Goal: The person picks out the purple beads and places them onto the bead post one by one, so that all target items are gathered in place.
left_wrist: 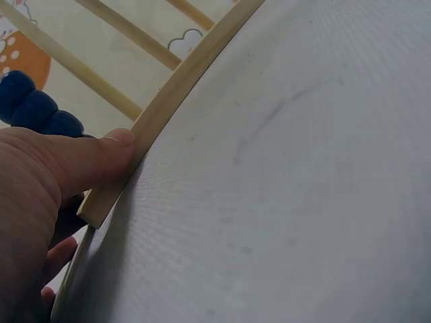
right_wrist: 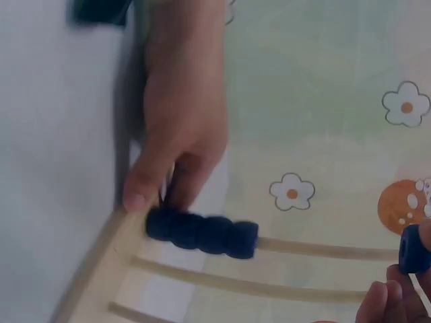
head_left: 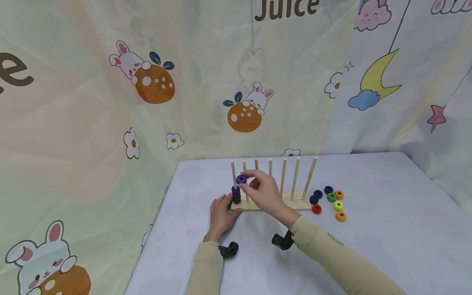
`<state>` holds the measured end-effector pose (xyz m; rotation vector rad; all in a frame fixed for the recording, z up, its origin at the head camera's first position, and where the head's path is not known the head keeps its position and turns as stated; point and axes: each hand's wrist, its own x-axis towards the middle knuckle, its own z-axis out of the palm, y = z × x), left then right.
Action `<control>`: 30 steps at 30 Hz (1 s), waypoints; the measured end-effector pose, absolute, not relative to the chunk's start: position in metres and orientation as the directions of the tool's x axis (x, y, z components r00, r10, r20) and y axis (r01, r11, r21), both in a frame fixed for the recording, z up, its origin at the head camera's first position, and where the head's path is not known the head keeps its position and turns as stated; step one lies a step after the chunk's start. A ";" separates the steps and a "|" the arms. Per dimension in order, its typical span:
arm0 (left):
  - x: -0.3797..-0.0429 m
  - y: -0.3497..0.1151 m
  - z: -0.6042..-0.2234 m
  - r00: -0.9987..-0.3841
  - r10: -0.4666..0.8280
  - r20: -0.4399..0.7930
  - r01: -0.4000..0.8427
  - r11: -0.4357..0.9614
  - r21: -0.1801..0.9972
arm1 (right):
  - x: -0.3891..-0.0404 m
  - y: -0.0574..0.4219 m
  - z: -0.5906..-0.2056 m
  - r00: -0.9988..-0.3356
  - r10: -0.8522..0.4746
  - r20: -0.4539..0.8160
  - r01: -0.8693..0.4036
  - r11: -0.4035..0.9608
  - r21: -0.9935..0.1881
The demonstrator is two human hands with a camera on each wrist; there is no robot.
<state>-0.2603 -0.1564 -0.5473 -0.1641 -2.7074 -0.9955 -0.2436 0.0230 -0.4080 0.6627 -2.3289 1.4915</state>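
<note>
A wooden peg rack [head_left: 273, 205] stands on the table with several upright pegs. Several dark blue rings [head_left: 236, 195] are stacked on its leftmost peg, as the right wrist view [right_wrist: 202, 232] also shows. At the rack's left end my left hand [head_left: 220, 216] grips the base, its thumb [left_wrist: 101, 158] on the front edge and fingers partly hidden behind. My right hand [head_left: 264, 194] pinches another blue ring [head_left: 239, 182] between thumb and fingertips. That ring is beside the upper part of the leftmost peg, above the stack, and appears off the peg.
Right of the rack lie loose rings: several blue ones [head_left: 318, 194], a red one [head_left: 316, 209], green [head_left: 331, 197], yellow [head_left: 338, 206] and orange ones [head_left: 341, 216]. A white cloth covers the table [head_left: 387, 246]. A printed curtain [head_left: 206, 82] hangs behind it.
</note>
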 end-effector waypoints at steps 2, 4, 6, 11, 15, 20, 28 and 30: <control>-0.260 -0.156 -0.547 -0.966 0.011 0.259 0.175 0.765 0.620 | -0.245 0.023 -0.404 -0.802 -0.229 0.551 -0.596 0.364 -0.716; -0.260 -0.155 -0.547 -0.967 0.007 0.254 0.168 0.767 0.619 | -0.247 0.023 -0.400 -0.771 -0.236 0.591 -0.634 0.369 -0.680; -0.260 -0.155 -0.546 -0.968 0.006 0.250 0.165 0.766 0.622 | -0.248 0.023 -0.396 -0.759 -0.238 0.606 -0.648 0.371 -0.665; -0.258 -0.155 -0.544 -0.970 0.006 0.243 0.163 0.757 0.632 | -0.251 0.024 -0.388 -0.775 -0.245 0.583 -0.630 0.382 -0.676; -0.258 -0.155 -0.544 -0.972 0.003 0.234 0.155 0.758 0.633 | -0.254 0.022 -0.382 -0.779 -0.247 0.577 -0.625 0.394 -0.674; -0.259 -0.156 -0.546 -0.969 0.008 0.245 0.164 0.767 0.621 | -0.259 0.018 -0.374 -0.770 -0.248 0.588 -0.635 0.393 -0.666; -0.259 -0.157 -0.547 -0.963 0.020 0.267 0.186 0.767 0.614 | -0.267 0.011 -0.366 -0.791 -0.217 0.572 -0.609 0.363 -0.705; -0.259 -0.157 -0.546 -0.962 0.024 0.272 0.192 0.768 0.611 | -0.270 0.008 -0.364 -0.799 -0.213 0.563 -0.599 0.370 -0.710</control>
